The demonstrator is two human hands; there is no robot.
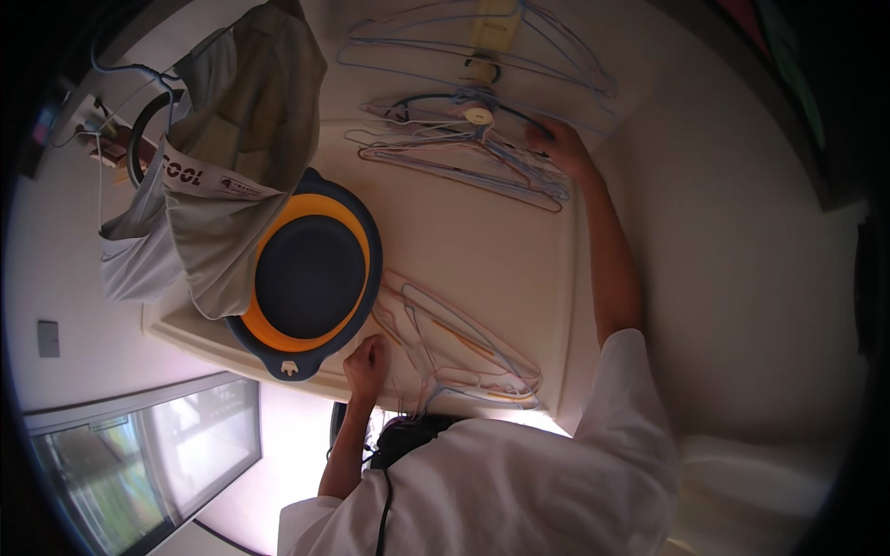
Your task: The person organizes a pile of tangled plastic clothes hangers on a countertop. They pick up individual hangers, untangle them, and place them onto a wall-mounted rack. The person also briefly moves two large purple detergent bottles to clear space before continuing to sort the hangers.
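My right hand (560, 144), arm stretched forward, grips the end of a dark clothes hanger (514, 115) beside a bunch of thin wire hangers (466, 163) that hang from a hook on the wall. My left hand (366, 358) is curled over the near edge of a pale surface; whether it holds anything cannot be told. To its right several pink and blue wire hangers (452, 340) lie in a loose pile. A dark grey and orange collapsible basin (313, 274) is at its upper left.
A grey garment (215, 229) hangs at the upper left, partly over the basin. More wire hangers (556, 55) hang at the top, near a yellow strip (495, 28). A wall runs along the right, and a window (153, 459) is at the lower left.
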